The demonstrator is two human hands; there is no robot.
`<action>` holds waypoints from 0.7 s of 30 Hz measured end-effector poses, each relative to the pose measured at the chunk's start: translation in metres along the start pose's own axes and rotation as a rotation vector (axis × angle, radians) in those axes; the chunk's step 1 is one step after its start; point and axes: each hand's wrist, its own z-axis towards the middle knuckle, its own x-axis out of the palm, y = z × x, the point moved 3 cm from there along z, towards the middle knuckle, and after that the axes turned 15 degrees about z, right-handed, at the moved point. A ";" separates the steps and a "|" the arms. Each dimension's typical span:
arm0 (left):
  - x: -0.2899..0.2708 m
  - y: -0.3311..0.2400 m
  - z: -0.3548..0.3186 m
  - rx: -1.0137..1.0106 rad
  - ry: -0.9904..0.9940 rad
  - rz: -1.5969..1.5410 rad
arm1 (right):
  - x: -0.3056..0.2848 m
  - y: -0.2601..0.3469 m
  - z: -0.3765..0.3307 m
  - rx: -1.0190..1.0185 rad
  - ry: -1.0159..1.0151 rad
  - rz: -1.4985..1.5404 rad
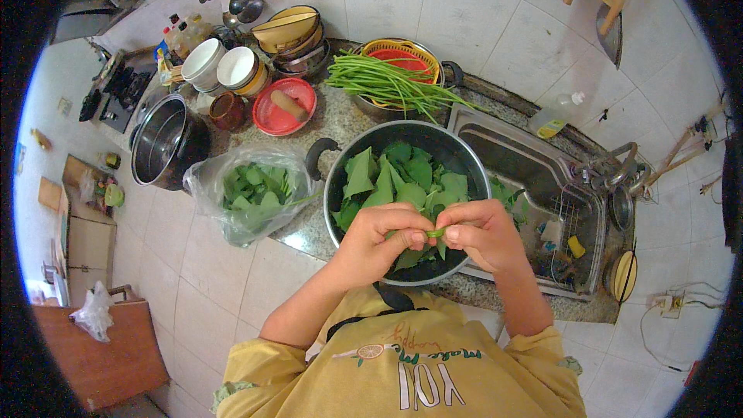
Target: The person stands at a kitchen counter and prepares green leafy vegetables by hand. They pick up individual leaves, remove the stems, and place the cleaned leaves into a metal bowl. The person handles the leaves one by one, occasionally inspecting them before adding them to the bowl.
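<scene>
Both hands pinch a short green stem [436, 232] in the middle of the frame: the left hand [385, 236] and the right hand [484, 234] each hold one end, fingertips closed tight. Below sits a round shiny metal pot [338, 178] full of flat, soft green leaves [402, 178]. A crinkly clear plastic bag [203, 186], probably with more leaves, lies to the left.

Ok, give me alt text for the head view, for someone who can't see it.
Both hands, left hand and right hand, pinch a green stem over a metal pot of green leaves on a stone counter. A plastic bag of leaves lies to the left, a sink to the right.
</scene>
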 end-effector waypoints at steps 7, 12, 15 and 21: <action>0.010 0.018 -0.001 -0.056 -0.022 -0.280 | 0.001 -0.025 0.001 0.135 -0.002 0.564; 0.014 0.017 -0.002 -0.030 -0.188 0.096 | -0.008 -0.027 0.001 0.057 -0.206 0.386; 0.006 0.014 0.000 0.106 -0.318 0.671 | -0.022 -0.023 -0.005 -0.079 -0.399 0.033; -0.041 0.030 -0.013 -0.182 -0.671 0.156 | -0.093 0.021 -0.049 -0.356 -0.824 -0.429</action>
